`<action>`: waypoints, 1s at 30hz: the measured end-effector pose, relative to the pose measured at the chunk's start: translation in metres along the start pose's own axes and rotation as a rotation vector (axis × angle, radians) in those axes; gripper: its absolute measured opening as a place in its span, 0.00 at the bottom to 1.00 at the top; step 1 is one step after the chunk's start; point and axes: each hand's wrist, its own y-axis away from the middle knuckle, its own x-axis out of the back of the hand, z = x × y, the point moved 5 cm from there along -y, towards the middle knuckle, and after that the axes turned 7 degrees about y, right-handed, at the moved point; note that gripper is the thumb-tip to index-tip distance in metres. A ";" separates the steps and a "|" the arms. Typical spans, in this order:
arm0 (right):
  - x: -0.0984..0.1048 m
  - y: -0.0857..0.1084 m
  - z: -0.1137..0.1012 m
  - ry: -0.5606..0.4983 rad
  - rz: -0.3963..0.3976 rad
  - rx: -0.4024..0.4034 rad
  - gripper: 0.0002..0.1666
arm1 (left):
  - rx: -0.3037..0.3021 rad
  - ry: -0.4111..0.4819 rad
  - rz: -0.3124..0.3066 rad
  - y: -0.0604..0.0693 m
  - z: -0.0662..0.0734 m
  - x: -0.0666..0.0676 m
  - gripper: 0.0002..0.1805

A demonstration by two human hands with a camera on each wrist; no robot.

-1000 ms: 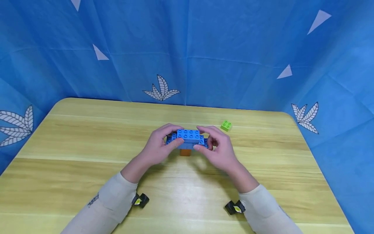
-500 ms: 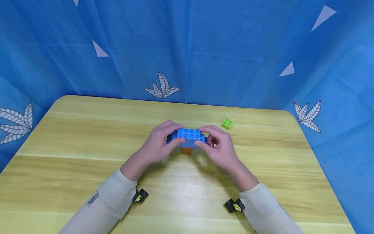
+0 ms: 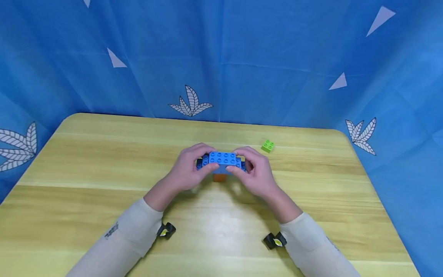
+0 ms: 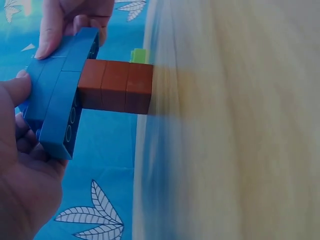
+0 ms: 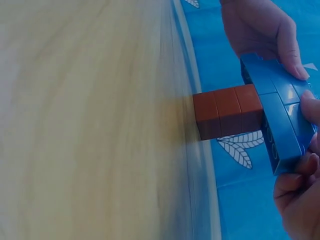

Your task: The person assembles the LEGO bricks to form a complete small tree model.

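A stepped stack of blue toy building bricks sits on a column of three brown bricks (image 5: 227, 112), which stands upright on the table. On top lies a long blue brick (image 3: 222, 157) with its studs up. My left hand (image 3: 188, 169) holds the blue stack from the left, thumb on the near face and fingers behind. From the right, my right hand (image 3: 257, 173) grips it likewise, its thumb against the front near the other thumb. In the left wrist view the lower blue bricks (image 4: 62, 105) overhang the column on both sides. The fingers partly hide the stack's ends.
A small lime green brick (image 3: 267, 146) lies on the wooden table (image 3: 104, 154), behind and to the right of my right hand. A blue patterned curtain (image 3: 263, 46) hangs along the table's back edge. A small black device (image 3: 275, 241) is strapped by each wrist.
My right thumb has shifted slightly left along the front of the blue stack. Both hands otherwise keep their hold, and the column stays in place; the head view has tilted a little.
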 end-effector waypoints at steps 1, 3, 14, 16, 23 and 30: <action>-0.001 0.001 0.005 0.003 -0.004 -0.008 0.18 | 0.026 0.019 0.002 0.001 -0.001 0.001 0.16; -0.002 0.001 0.011 0.009 -0.008 -0.020 0.19 | 0.071 0.059 0.010 0.002 -0.002 0.002 0.17; 0.007 0.014 0.029 0.104 -0.125 -0.162 0.37 | 0.243 0.150 0.014 0.009 -0.013 -0.003 0.21; 0.012 0.018 0.036 0.140 -0.150 -0.195 0.40 | 0.256 0.150 0.016 0.009 -0.014 -0.004 0.21; 0.035 0.022 0.061 0.225 -0.041 -0.279 0.32 | 0.247 0.127 0.020 0.008 -0.015 -0.005 0.20; 0.059 0.020 0.087 0.361 0.172 -0.399 0.29 | 0.232 0.112 0.025 0.005 -0.016 -0.007 0.20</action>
